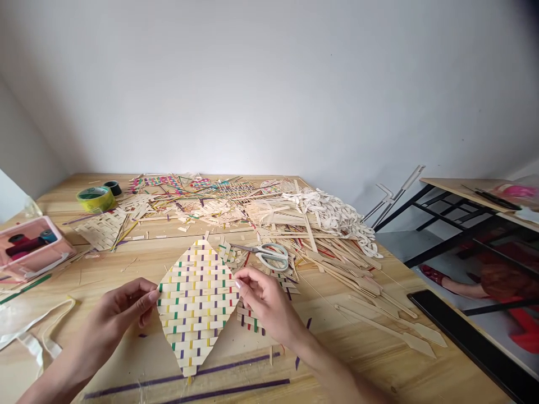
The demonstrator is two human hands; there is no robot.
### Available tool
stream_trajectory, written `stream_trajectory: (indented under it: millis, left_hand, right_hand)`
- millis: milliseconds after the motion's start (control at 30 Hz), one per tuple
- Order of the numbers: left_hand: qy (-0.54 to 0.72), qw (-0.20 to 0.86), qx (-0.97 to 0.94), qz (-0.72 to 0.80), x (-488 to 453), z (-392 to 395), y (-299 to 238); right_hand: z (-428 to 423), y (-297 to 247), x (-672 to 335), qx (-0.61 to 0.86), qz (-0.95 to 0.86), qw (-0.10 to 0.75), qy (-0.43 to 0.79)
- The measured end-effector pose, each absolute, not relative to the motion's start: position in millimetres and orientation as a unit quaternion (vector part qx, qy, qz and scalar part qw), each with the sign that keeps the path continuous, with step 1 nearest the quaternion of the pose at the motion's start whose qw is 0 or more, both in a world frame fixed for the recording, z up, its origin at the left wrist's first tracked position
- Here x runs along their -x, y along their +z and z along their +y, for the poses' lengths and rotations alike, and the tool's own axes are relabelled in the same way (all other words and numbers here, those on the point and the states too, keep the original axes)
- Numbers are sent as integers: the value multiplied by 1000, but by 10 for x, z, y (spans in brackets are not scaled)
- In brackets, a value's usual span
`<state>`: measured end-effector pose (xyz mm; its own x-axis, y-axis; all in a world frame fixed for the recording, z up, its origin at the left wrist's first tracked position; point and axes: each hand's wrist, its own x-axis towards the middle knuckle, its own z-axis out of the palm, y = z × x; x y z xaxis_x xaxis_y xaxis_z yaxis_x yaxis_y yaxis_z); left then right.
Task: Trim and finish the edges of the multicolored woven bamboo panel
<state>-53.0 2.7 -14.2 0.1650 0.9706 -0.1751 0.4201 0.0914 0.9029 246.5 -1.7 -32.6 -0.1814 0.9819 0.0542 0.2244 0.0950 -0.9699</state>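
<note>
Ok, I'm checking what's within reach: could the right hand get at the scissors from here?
Probably yes: the scissors lie just beyond the right hand, their handles uncovered. It would likely have to release the woven sheet first, which the left hand also grips.

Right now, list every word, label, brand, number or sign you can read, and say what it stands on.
No text can be read here.
Yellow tape roll: marks inside its ring, too small and blurred to read.
Woven piece: colored strips in a pattern, no readable lettering.
Scissors: no readable brand or number.
</note>
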Motion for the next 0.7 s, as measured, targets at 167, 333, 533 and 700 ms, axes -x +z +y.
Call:
stream_trajectory:
  millis: [167,333,533,700]
  left_hand:
    - [311,475,-603,560,586,43,-264]
    - [337,498,-586,543,583,40,-306]
    - [325,498,-578,559,485,27,-116]
    - [313,501,-574,567,466,13,-70]
  right_hand:
    - [-15,-341,-2482,497,-613,399,466]
    - [-16,-337,-2489,499,-615,394,466]
    - [-16,-324,-2474,500,-616,395,464]
    - [-24,-321,-2474,501,-611,392,470]
